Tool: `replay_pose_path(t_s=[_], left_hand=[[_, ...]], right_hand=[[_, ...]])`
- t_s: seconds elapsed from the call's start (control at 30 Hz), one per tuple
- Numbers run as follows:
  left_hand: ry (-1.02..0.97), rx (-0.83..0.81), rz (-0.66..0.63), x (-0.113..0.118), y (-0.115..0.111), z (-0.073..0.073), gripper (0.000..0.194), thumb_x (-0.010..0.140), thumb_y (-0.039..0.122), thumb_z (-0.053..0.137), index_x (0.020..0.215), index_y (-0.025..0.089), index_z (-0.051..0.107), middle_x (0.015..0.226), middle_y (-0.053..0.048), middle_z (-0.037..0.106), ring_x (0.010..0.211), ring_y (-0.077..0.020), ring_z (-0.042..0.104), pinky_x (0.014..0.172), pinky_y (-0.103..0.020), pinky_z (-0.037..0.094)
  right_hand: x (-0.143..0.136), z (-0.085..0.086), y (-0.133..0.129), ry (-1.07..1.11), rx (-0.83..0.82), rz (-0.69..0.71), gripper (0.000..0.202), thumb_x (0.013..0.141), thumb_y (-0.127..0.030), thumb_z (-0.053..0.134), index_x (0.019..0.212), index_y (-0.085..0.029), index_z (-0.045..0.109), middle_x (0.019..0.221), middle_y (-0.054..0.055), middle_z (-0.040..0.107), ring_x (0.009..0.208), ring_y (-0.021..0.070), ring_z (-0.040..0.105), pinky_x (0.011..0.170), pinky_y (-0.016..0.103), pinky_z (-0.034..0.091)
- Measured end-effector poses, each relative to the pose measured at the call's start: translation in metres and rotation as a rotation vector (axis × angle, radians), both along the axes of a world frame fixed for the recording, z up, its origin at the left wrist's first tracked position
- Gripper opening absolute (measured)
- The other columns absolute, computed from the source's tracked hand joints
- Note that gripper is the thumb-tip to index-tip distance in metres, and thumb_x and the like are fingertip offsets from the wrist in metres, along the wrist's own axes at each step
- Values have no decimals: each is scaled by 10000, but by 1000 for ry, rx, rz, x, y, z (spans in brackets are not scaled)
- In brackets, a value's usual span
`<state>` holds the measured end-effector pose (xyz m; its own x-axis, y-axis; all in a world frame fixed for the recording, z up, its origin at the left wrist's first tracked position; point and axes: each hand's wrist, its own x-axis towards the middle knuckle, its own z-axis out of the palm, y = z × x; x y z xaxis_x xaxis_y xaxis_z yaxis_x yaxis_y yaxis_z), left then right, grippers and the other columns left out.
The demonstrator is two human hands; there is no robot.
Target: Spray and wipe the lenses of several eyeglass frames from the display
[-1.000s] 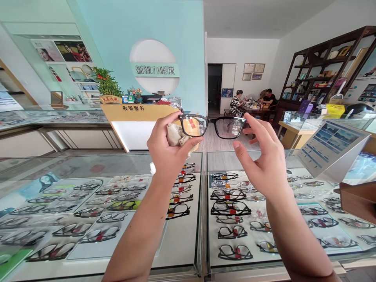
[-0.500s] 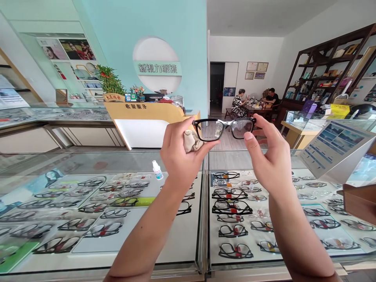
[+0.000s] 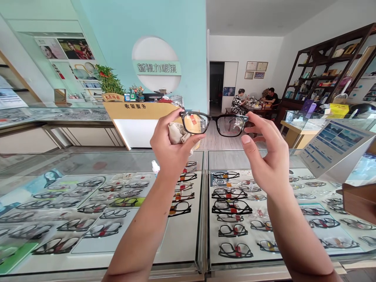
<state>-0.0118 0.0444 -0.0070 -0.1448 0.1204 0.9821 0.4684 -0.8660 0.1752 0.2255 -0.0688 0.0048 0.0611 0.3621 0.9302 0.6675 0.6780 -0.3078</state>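
Black-framed glasses (image 3: 213, 118) are held up level above the glass counter, lenses facing me. My left hand (image 3: 173, 143) is closed on their left end, and a crumpled beige cloth (image 3: 177, 134) is bunched in the same palm. At the right end, the fingers of my right hand (image 3: 267, 150) touch the frame by the hinge, with the thumb below and apart from the rim. A small white bottle (image 3: 155, 167) stands on the counter, partly hidden behind my left forearm.
Rows of glasses lie inside the glass display case (image 3: 205, 235) below. A tilted display board (image 3: 337, 145) and a brown box (image 3: 360, 201) stand at the right. Beyond are a cashier desk (image 3: 141, 131) and two seated people.
The glasses and my left hand have moved left and slightly up, and the frame now tilts differently. My right hand has shifted slightly left. More of the cloth shows.
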Motion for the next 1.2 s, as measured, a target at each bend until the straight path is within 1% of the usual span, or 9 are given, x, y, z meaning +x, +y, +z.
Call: replay_pose_path(t_s=[0.1,0.2,0.3,0.47,0.57,0.8,0.97,1.1,1.2], left_hand=[[-9,8,-2,-1,3,-1,831,789,464,1055,1515,304,685,1413,-91,745,1369,-356,732,1188,-534,604],[1,24,-8,-1,3,-2,812,801,433,1050,1517,308,688,1415,-91,747,1356,-346,740,1179,-525,612],[3,40,17,0,2,-2,820,805,451,1046,1524,314,677,1416,-92,751,1357,-346,744,1180,-529,618],[-9,97,111,2,-2,0,849,800,554,1030,1524,313,657,1422,-97,755,1364,-364,742,1215,-568,600],[-10,123,131,3,-4,0,833,815,591,1008,1517,311,657,1426,-102,757,1366,-368,739,1219,-569,594],[-9,97,172,2,-3,-1,843,808,532,1023,1527,299,652,1445,-111,754,1389,-383,729,1229,-577,586],[-16,79,129,1,0,-4,849,805,501,1027,1539,307,646,1465,-111,743,1414,-389,717,1241,-600,578],[-39,30,29,1,6,-4,842,790,486,1039,1518,315,653,1444,-107,745,1427,-381,714,1254,-606,572],[-57,37,-34,3,14,-4,831,789,493,1039,1504,321,654,1428,-94,747,1418,-373,726,1235,-599,588]], right_hand=[[-1,0,0,7,12,-1,473,1134,-410,623,1598,-350,685,1477,123,755,1199,307,775,905,513,711],[-1,1,-1,12,28,4,450,1132,-407,628,1571,-344,708,1480,125,759,1201,314,779,900,525,714],[-1,2,-1,12,21,-3,446,1133,-416,626,1565,-348,714,1485,123,760,1200,320,781,909,541,715],[-1,0,1,46,-3,13,447,1134,-422,623,1566,-360,720,1498,116,766,1208,331,789,946,576,713],[-1,-1,2,63,-14,25,449,1144,-429,613,1575,-349,713,1485,117,780,1211,331,800,950,572,717],[-2,-1,0,53,23,16,451,1155,-464,590,1573,-344,710,1453,118,795,1207,335,805,936,572,731],[-2,0,1,49,29,4,431,1161,-471,583,1547,-336,719,1443,118,797,1196,323,808,930,549,731],[-3,0,0,101,27,23,401,1150,-469,608,1494,-320,751,1437,122,801,1193,326,805,970,562,712],[-4,1,-3,133,42,42,364,1148,-444,618,1451,-319,775,1416,112,811,1180,319,802,1010,578,695]])
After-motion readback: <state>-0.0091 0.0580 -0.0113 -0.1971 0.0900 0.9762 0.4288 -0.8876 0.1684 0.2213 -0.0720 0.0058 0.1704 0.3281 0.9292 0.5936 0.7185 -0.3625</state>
